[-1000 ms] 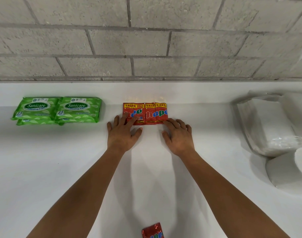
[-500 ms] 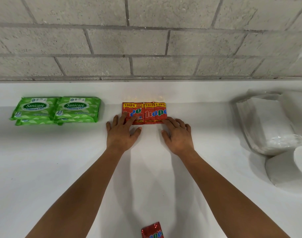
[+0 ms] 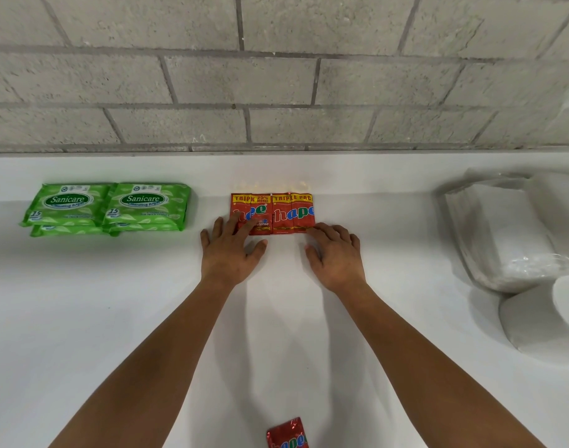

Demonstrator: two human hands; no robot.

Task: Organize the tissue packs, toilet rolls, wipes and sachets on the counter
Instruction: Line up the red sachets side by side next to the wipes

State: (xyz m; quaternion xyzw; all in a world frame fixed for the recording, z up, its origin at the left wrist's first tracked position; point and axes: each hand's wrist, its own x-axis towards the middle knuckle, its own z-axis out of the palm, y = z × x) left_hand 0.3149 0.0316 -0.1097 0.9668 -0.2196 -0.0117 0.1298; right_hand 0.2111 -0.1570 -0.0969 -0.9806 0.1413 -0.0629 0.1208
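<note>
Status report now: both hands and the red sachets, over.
Left hand open, fingers on the red sachet row. Right hand open, fingertips at the row's right corner. One loose sachet at the near edge. Nothing in the way.

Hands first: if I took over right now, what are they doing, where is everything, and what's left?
Left hand: open, fingers flat on the red sachets.
Right hand: open, fingertips at the sachets' near right corner.
Done: sachets lined up by the wall; green wipes stacked at left.
Right side: tissue packs and toilet roll, not neatly lined up.
Left: the loose sachet at the near edge needs adding to the row.
</note>
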